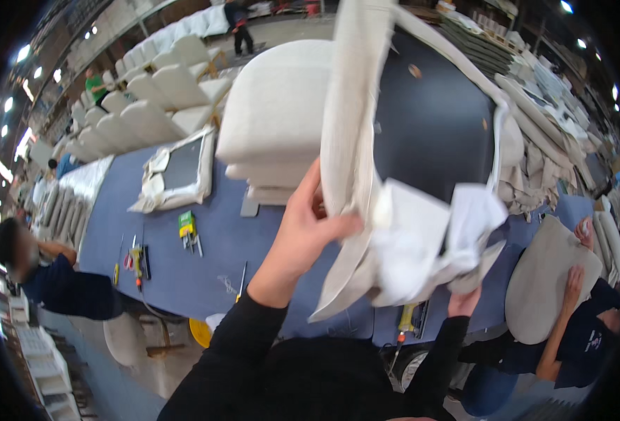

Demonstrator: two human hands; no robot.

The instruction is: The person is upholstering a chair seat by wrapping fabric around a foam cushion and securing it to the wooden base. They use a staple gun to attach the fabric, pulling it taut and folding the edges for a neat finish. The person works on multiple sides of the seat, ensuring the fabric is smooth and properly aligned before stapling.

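A beige upholstered seat cushion (429, 133) is held up in front of me, tilted, its black underside facing me. My left hand (306, 228) grips its left edge, thumb on the fabric border and fingers behind. At the lower right corner is my right hand (464, 300), its fingers mostly hidden under the cloth. White cloth flaps (405, 238) hang loose and blurred from the lower side of the cushion, and a pointed beige fabric end droops at its lower left. Behind it on the left rises a stack of beige cushions (275, 105).
The blue table (219, 242) carries another cushion (180, 172), a yellow staple gun (138, 263), a green box (186, 223) and a screwdriver (241, 281). A second staple gun (407, 319) lies near my right arm. At right, a co-worker holds a beige padded panel (548, 281); another person (64, 281) is left.
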